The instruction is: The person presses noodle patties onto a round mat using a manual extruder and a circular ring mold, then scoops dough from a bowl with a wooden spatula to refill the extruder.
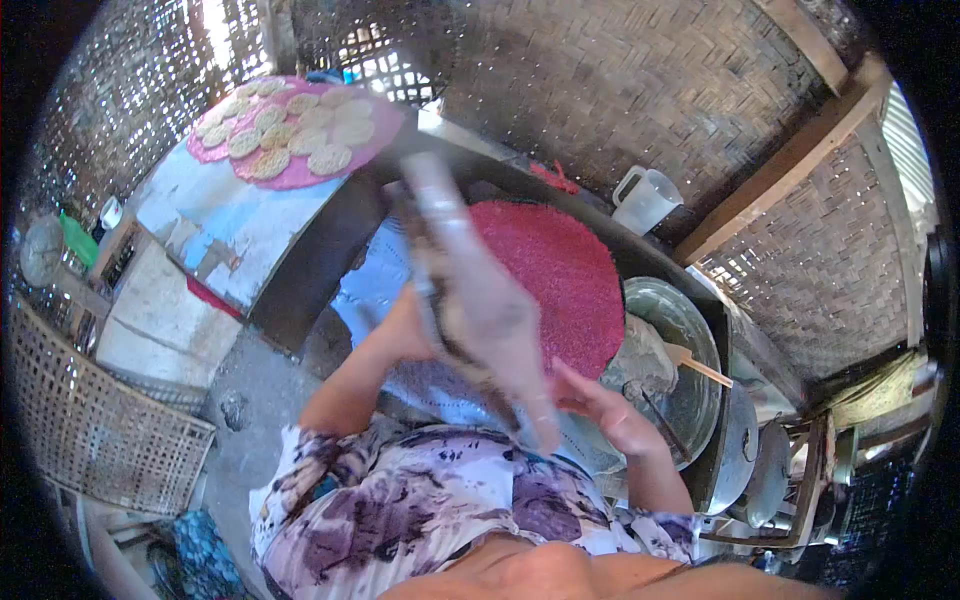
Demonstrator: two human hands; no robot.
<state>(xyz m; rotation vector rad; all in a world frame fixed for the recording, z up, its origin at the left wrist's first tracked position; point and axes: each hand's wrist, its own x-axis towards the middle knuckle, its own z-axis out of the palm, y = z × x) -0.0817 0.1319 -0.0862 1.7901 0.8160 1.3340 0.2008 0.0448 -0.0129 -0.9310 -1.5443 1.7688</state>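
A long, motion-blurred greyish object (480, 300) stands in front of my chest, its shape unclear. My left hand (408, 325) is at its left side with the fingers wrapped behind it. To the right, my right hand (612, 412) has its fingers stretched apart and holds nothing that shows, beside the lower edge of a round red sheet (550, 270). Right of the sheet, a large metal bowl (705, 310) holds a pale grey mass (640, 365) and a wooden-handled tool (705, 370). Blue-white material (380, 280) shows left of the blurred object.
Flat pale discs (330, 158) lie on a pink sheet (215, 155) over a blue-white board (210, 240) at upper left. A translucent jug (648, 202) stands behind the bowl. Metal pots (738, 450) sit at right, a woven panel (100, 410) at left.
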